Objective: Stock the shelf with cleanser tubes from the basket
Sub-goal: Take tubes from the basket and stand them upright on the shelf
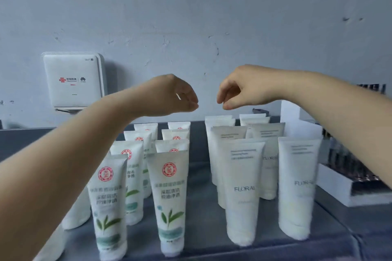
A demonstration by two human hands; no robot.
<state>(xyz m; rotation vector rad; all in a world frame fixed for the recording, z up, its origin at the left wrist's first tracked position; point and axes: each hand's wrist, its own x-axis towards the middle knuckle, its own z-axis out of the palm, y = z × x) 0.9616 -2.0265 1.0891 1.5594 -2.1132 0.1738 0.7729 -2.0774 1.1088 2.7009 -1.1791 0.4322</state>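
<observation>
Cleanser tubes stand cap-down in rows on a dark grey shelf (199, 178). On the left are white tubes with a red seal and green leaf (169, 199); on the right are plain white tubes marked FLORAL (242, 193). My left hand (171, 96) hovers above the back of the left rows, fingers curled together and pointing down, holding nothing I can see. My right hand (244, 87) hovers above the back of the right rows, fingers loosely curled, empty. The two hands are a short gap apart. No basket is in view.
A white router box (73, 80) hangs on the pale wall at the left, above the shelf. At the right stands a white tray (337, 188) of dark small items, with a white box (294, 116) behind it.
</observation>
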